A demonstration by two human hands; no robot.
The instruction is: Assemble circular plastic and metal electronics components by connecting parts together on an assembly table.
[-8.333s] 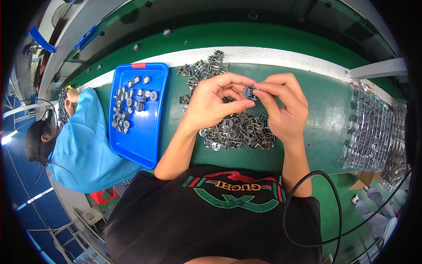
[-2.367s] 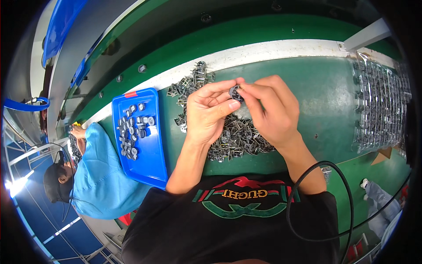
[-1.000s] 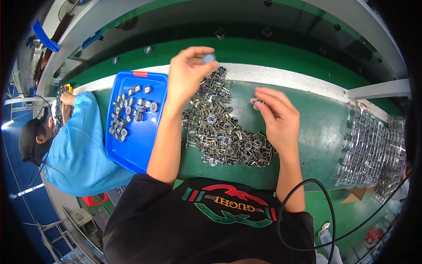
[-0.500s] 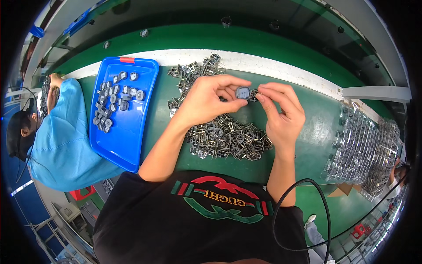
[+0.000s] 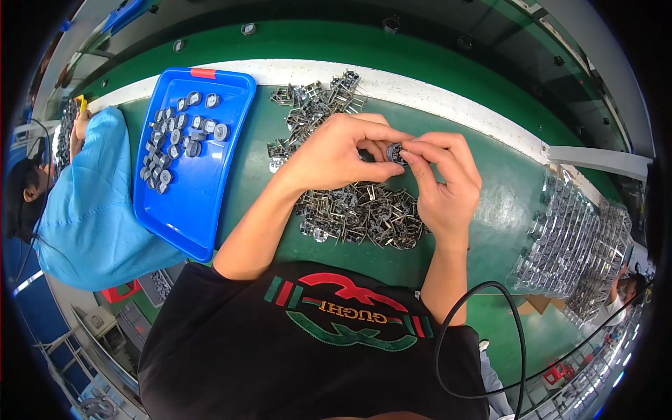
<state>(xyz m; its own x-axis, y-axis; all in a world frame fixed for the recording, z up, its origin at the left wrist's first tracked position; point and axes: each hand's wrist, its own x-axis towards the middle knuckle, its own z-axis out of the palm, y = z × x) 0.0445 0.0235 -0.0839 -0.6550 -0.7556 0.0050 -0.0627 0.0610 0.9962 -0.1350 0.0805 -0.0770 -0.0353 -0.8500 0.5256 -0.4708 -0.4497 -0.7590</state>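
now grey part turned, pinched between hands

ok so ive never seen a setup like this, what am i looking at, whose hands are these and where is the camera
No machine here: these are a person's own bare hands, seen by a fisheye camera worn on their head, looking down. The left hand holds a small grey part. The right hand has its fingertips at that part's edge; whether they pinch something smaller is hidden. On the green table, a blue tray with similar parts sits to the left, a heap of metal-pronged pieces lies around the hands, and clear plastic packaging is at right.
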